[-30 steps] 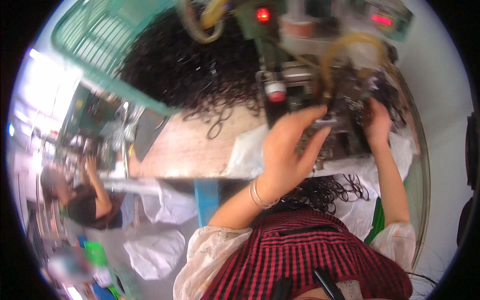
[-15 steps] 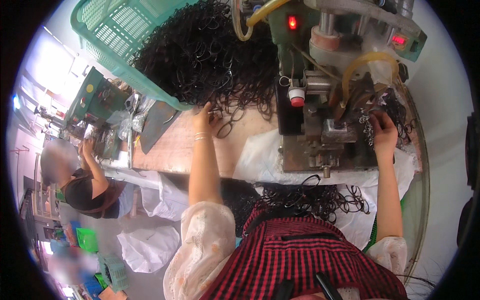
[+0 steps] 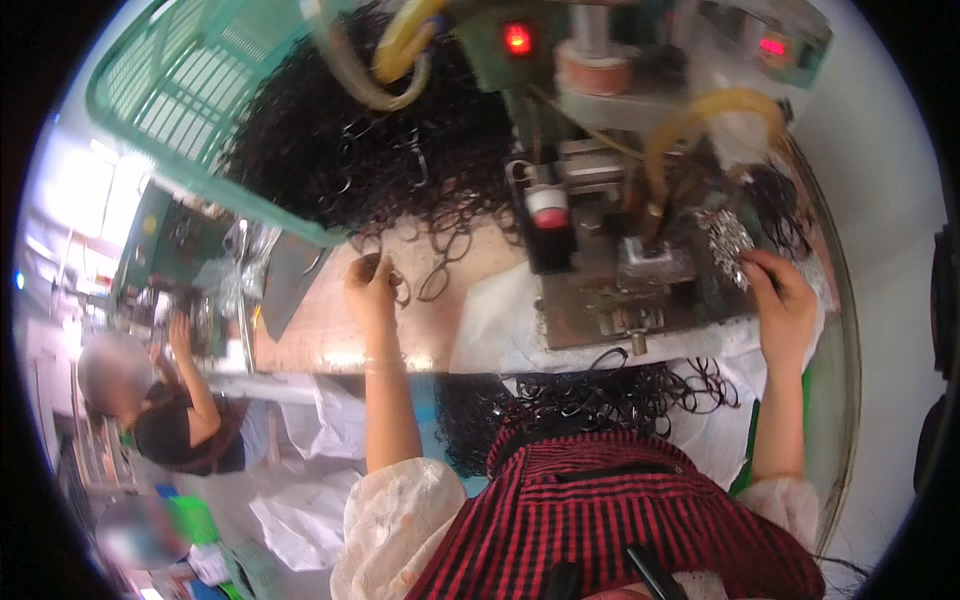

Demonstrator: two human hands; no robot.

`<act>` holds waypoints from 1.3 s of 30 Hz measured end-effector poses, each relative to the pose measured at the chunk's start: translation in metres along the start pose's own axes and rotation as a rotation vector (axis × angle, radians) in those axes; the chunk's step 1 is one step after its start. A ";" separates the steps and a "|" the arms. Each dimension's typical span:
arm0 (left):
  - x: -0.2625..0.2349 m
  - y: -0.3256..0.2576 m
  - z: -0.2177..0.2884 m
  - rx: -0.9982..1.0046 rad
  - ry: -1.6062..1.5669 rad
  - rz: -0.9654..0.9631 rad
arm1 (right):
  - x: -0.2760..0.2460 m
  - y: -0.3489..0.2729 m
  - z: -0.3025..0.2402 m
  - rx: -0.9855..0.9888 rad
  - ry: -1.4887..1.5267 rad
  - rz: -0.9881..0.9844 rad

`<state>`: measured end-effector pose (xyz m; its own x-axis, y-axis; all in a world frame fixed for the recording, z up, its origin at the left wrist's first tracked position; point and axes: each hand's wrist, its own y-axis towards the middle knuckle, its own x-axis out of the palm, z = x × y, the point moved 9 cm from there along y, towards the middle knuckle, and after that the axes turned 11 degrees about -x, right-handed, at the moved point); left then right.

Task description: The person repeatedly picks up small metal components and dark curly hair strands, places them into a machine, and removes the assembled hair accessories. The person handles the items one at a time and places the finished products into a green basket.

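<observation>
My left hand [image 3: 372, 285] is at the edge of a heap of black elastic loops [image 3: 380, 160] that spills from a tipped green basket [image 3: 170, 90]. Its fingers pinch a black loop [image 3: 398, 290] on the wooden tabletop [image 3: 320, 345]. My right hand [image 3: 785, 305] rests at the right side of a small bench machine [image 3: 600, 270], fingertips touching a cluster of small silvery metal pieces [image 3: 725, 240]. I cannot tell whether it grips any. A red button [image 3: 547, 205] sits on the machine's left block.
More black loops [image 3: 620, 395] hang off the table's front edge over a white sheet [image 3: 490, 330] and my lap. Yellow hoses [image 3: 400, 50] curve above the machine. A seated person [image 3: 175, 425] works at another bench to the left.
My left hand left the machine and swung left to the loop heap, where it now pinches a loop. My right hand stayed by the machine's right side.
</observation>
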<state>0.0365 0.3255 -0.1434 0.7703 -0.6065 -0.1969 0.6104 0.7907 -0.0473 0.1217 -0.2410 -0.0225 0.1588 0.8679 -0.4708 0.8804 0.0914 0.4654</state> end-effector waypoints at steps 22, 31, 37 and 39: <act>0.088 -0.006 0.251 0.981 1.082 0.420 | 0.087 0.008 -0.054 0.286 1.081 0.093; 0.165 0.065 0.165 0.635 1.606 -0.148 | 0.080 0.016 -0.063 0.308 1.217 -0.127; 0.127 0.047 0.216 0.643 1.287 -0.031 | 0.010 0.000 -0.005 -0.222 -0.165 0.050; 0.118 0.050 0.217 0.661 1.275 -0.157 | -0.015 -0.016 0.027 -0.079 -0.485 -0.031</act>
<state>0.1980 0.2751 0.0437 0.2179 0.0838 -0.9724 0.9155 0.3276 0.2333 0.1175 -0.2682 -0.0433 0.3390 0.5385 -0.7714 0.8546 0.1666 0.4919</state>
